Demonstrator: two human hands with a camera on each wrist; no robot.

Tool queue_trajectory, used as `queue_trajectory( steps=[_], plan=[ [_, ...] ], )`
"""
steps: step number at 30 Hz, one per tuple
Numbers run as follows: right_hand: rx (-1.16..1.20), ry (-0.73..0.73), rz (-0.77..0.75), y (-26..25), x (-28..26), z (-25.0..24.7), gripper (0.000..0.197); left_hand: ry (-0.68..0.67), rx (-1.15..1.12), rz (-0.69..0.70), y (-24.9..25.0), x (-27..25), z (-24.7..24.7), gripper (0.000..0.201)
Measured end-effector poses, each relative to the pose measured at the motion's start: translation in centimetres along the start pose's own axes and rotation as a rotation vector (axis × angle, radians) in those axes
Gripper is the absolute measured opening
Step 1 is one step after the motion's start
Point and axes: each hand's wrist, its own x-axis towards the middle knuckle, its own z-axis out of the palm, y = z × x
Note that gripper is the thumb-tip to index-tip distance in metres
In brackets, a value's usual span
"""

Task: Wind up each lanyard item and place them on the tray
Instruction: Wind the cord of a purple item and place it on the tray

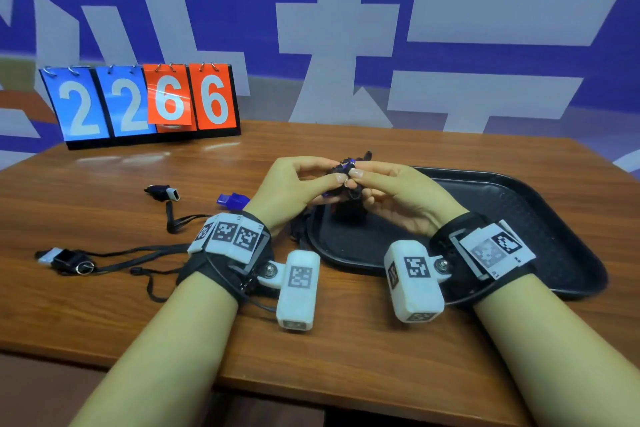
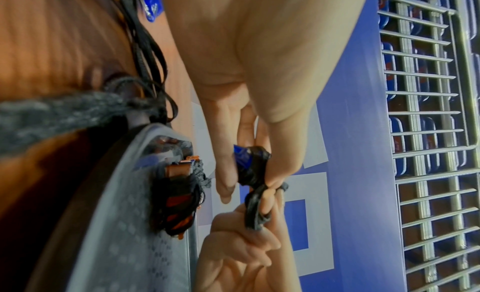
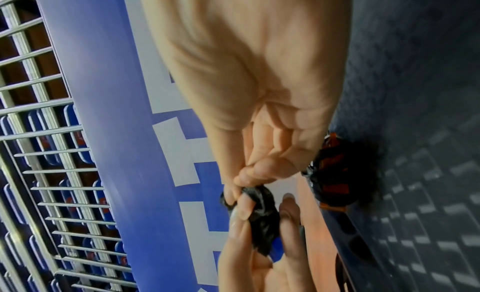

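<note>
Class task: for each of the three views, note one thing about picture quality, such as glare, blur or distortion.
Head view: glare streaks on the table before the number cards; edges bend. Left wrist view: the cord nearest the lens is a soft blur. Right wrist view: the tray is smeared, and the railing bows.

Between our two hands, the blue whistle (image 1: 350,163) we hold is mostly buried under black cord, so we see only slivers of blue. Our left hand (image 1: 294,184) covers much of the second blue whistle (image 1: 231,200) just beside it, and its cord vanishes under that wrist. Behind our right hand (image 1: 398,194), the wound orange item (image 3: 333,173) on the tray (image 1: 540,218) is blurred and half hidden; we cannot tell its shape. Both wrist views are smeared, and the picture edges cut our forearms.
</note>
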Motion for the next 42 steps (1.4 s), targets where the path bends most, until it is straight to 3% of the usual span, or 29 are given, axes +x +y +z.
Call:
queue_trajectory(
  steps=[3, 6, 12, 23, 30, 35, 38, 42],
  plan=[
    [-0.042, 0.057, -0.036, 0.2, -0.1, -0.1, 0.028, 0.002, -0.018, -0.014, 0.1, 0.0, -0.2, 0.027],
    [-0.241, 0.114, -0.174, 0.3, -0.3, 0.2, 0.017, -0.013, -0.041, -0.025, 0.3, 0.0, -0.3, 0.027],
    [-0.487, 0.163, -0.320, 0.1, -0.5, 0.7, 0.016, -0.041, -0.035, -0.027, 0.2, 0.0, -0.4, 0.022],
    [-0.451, 0.338, -0.321, 0.4, -0.3, 1.3, 0.010, -0.006, -0.037, -0.008, 0.0, 0.1, -0.1, 0.022],
    [-0.637, 0.370, -0.313, 0.3, -0.5, 1.7, 0.014, 0.012, 0.179, 0.112, -0.4, 0.2, -0.1, 0.021],
    [-0.571, 0.328, -0.321, 0.3, -0.6, 2.0, 0.009, 0.002, 0.178, 0.117, -0.4, 0.1, 0.1, 0.018],
    [-0.531, 0.394, -0.323, 0.4, -0.6, 2.2, 0.006, 0.041, 0.272, 0.148, -0.8, 0.4, 0.0, 0.018],
    [-0.417, 0.396, -0.228, 0.5, -0.6, 2.3, 0.012, 0.065, 0.330, 0.170, -0.8, 0.6, -0.2, 0.020]
  ],
)
